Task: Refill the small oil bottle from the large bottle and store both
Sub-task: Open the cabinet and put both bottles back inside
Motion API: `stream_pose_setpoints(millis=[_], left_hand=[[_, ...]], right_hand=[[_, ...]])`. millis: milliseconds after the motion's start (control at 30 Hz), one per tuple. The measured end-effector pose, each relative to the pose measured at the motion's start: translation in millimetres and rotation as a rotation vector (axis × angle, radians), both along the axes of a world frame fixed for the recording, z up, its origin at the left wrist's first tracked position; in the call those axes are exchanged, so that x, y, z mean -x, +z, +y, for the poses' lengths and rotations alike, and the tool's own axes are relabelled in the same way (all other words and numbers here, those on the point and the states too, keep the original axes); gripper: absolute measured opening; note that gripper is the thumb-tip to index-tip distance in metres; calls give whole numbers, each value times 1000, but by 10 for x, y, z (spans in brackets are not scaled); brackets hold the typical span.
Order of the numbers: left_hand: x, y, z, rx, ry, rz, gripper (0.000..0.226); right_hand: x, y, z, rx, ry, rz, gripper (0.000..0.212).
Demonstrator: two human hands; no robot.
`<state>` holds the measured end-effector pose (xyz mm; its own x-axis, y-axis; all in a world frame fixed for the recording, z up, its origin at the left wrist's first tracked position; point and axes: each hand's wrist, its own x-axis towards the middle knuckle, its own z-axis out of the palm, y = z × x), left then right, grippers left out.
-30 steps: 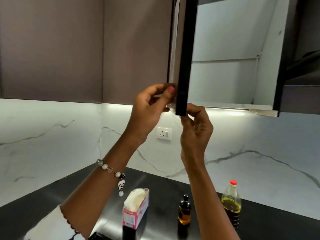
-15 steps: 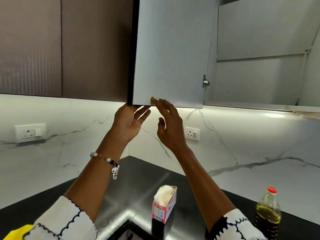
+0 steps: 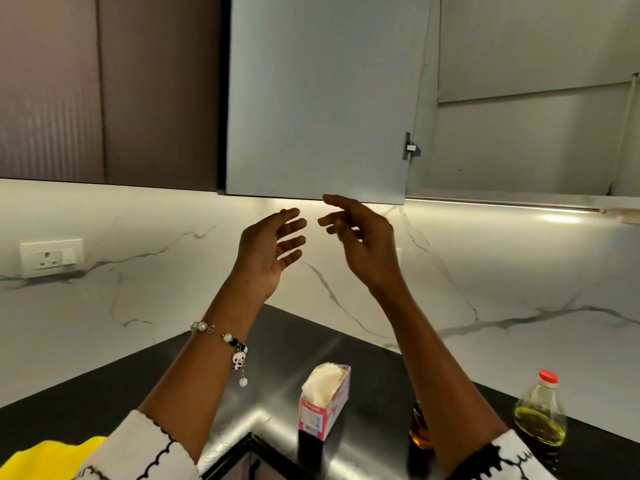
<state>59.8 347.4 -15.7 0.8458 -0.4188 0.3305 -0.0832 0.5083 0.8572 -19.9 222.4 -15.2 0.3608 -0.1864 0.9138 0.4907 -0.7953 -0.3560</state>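
Note:
The large oil bottle (image 3: 540, 414) with a red cap stands on the black counter at the lower right, partly filled with yellow oil. The small amber oil bottle (image 3: 419, 432) stands left of it, mostly hidden behind my right forearm. My left hand (image 3: 268, 251) and my right hand (image 3: 360, 240) are both raised just below the bottom edge of the open grey cupboard door (image 3: 318, 98), fingers spread, holding nothing. Only my right fingertip reaches the door's lower edge.
The open wall cupboard (image 3: 526, 140) shows bare grey shelves at the upper right. A pink and white tissue box (image 3: 323, 400) stands on the black counter (image 3: 294, 341). A wall socket (image 3: 52, 258) sits on the marble backsplash at left. Dark closed cupboard doors (image 3: 104, 88) hang at upper left.
The cupboard door swung fully open to the left. Both hands let go of its edge and dropped slightly below it, fingers now spread.

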Motion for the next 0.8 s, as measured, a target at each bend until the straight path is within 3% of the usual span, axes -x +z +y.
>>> stream_pose_setpoints(millis=[133,333,533,800], left_hand=[[270,-221,-504,-88,-62,-143,22],[724,-833,-1477,-200,-89,-278,17],[993,-1816,-2171,-289,-81,-281,11],[986,-3273,-2664,-537,138,-248,13]], right_hand=[[507,-150,-394,-151,68,13,28],[1194,-764,-1200,-333,-20,-35,23],[1654,-1801,-1849,-547,-280,-23,20],[1892,-3351,-2285,-808,-800,37,13]])
